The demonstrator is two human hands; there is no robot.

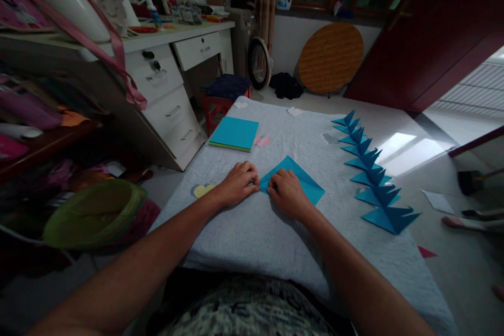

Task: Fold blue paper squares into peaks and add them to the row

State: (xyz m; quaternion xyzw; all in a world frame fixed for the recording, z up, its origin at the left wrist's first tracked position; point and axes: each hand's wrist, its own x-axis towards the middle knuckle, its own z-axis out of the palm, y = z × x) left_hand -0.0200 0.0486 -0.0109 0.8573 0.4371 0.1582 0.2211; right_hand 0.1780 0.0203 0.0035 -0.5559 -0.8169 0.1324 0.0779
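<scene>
A blue sheet of origami paper [311, 187] lies on the cloth-covered table in front of me, turned with its corners pointing outward and marked by crease lines. My left hand [239, 185] is closed at the sheet's left corner, thumb and fingers pinched together there. Just to its right, my right hand [289, 192] rests over the lower left part of the sheet, its fingers curled and pressed together on the paper. Both palms face down, and the hands partly hide the near edge.
A stack of coloured paper [235, 133], blue on top, lies at the table's far left. Several folded blue paper cranes [388, 215] stand in a row along the right. Beyond are a white desk [165, 89], a stool [227, 86] and a green-rimmed bin [92, 215].
</scene>
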